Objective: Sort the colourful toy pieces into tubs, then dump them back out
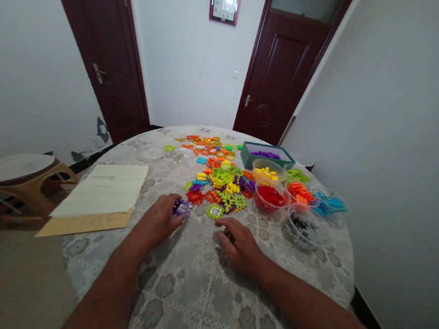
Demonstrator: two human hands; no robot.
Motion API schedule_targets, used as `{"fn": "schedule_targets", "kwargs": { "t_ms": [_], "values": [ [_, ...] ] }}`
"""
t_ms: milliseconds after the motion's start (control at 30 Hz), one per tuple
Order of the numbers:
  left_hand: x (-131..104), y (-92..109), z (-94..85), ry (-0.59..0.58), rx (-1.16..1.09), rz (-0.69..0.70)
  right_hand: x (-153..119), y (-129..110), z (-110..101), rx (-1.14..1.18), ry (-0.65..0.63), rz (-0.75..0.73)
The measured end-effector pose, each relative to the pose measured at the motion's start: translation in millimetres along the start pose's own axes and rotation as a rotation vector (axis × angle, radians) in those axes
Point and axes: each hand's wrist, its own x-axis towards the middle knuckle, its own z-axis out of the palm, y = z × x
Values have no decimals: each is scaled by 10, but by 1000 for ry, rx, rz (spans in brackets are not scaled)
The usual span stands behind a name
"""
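Observation:
My left hand grips a purple toothed plastic building piece with a window grid in it, fingers along its far left edge and thumb near its lower side. My right hand hovers low over the tablecloth, index finger reaching forward and thumb apart from it; nothing shows between them. Just beyond that index fingertip lies a lime green window piece; whether they touch I cannot tell. Behind both hands spreads a pile of interlocking pieces in green, orange, yellow, red and purple.
To the right stand clear tubs of sorted pieces: red, yellow, orange, blue and dark grey. A green box holds purple pieces. Cream sheets overhang the table's left edge, near a stool.

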Motion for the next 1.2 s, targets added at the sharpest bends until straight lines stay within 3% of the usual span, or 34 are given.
{"fn": "schedule_targets", "kwargs": {
  "t_ms": [67, 167, 267, 333, 467, 600, 667, 733, 867, 933, 1000, 1067, 1200],
  "values": [
    [-65, 239, 51, 58, -123, 154, 37, -12, -25, 130, 45, 110],
    [-154, 625, 151, 35, -215, 322, 75, -29, -58, 366, 68, 234],
    [-191, 890, 244, 13, -196, 352, 80, -70, -111, 467, 51, 336],
    [-196, 960, 288, 7, -175, 358, 85, -119, -206, 467, 6, 384],
    [-196, 917, 351, 36, -109, 390, 213, -209, -649, 242, -111, 331],
    [-156, 779, 404, 88, -30, 294, 665, -143, -1331, -62, -159, 296],
    [-118, 700, 410, 104, -4, 214, 1008, -22, -1668, -208, -63, 292],
    [-84, 622, 396, 115, 10, 146, 1365, 134, -1961, -313, 117, 335],
    [-57, 497, 345, 124, 7, 98, 1853, 377, -2315, -466, 439, 362],
    [-58, 465, 324, 113, 9, 88, 1897, 402, -2302, -594, 508, 302],
    [-60, 458, 309, 97, 21, 70, 1792, 366, -2112, -693, 503, 211],
    [-59, 471, 294, 77, 37, 51, 1559, 299, -1755, -694, 389, 115],
    [-58, 512, 259, 40, 50, 12, 956, 205, -863, -625, 21, 40]
  ]
}}
